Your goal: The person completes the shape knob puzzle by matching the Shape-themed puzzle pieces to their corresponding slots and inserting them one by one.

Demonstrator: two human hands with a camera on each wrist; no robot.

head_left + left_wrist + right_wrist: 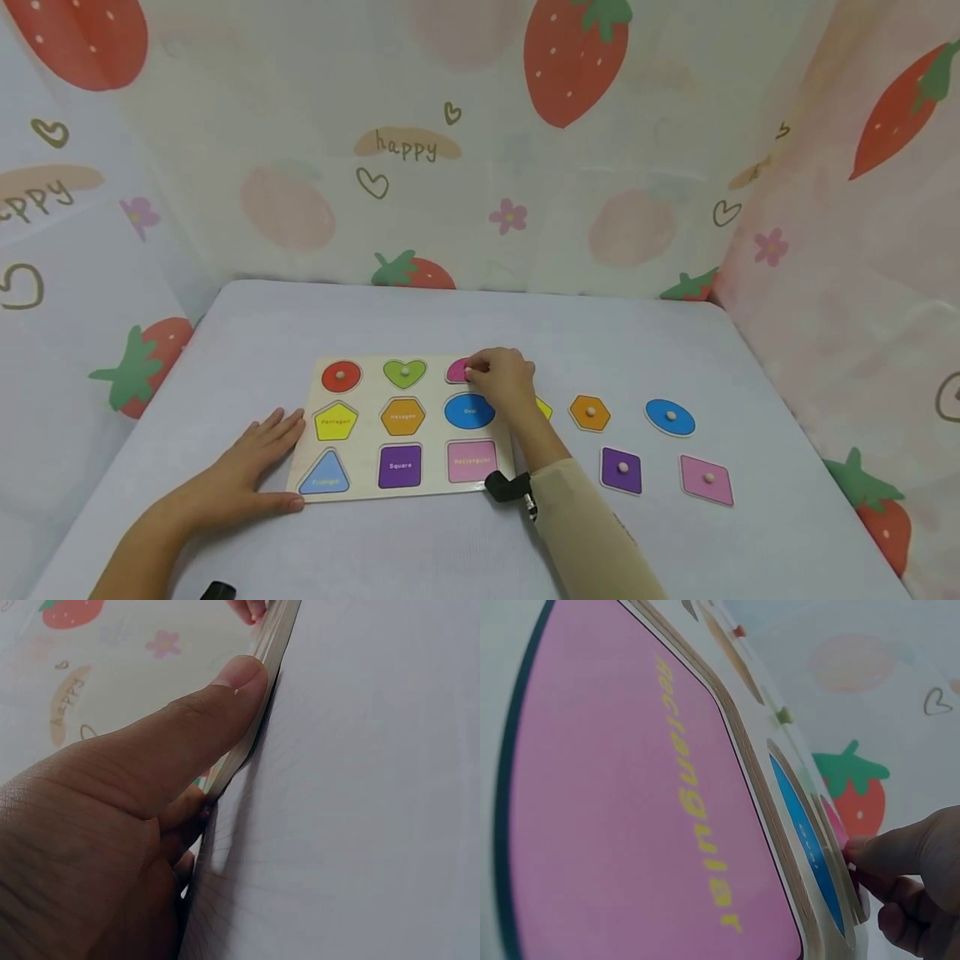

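A wooden shape puzzle board (367,492) lies on the table. My right hand (507,387) pinches the pink half-round piece (456,372) at the board's top right slot; fingertips hide its right part, and I cannot tell if it is fully seated. In the right wrist view, thumb and forefinger meet at the pink piece (834,821), beyond the blue oval slot (810,851). My left hand (243,467) rests at the board's left side, fingers extended and thumb by the lower left corner. The left wrist view shows the thumb (217,694) against the board's edge.
A red circle piece (341,377) and a green heart piece (405,373) sit in the top row. Right of the board lie an orange hexagon (589,412), blue oval (671,417), purple square (621,471), pink rectangle (707,479) and a partly hidden yellow piece (544,408).
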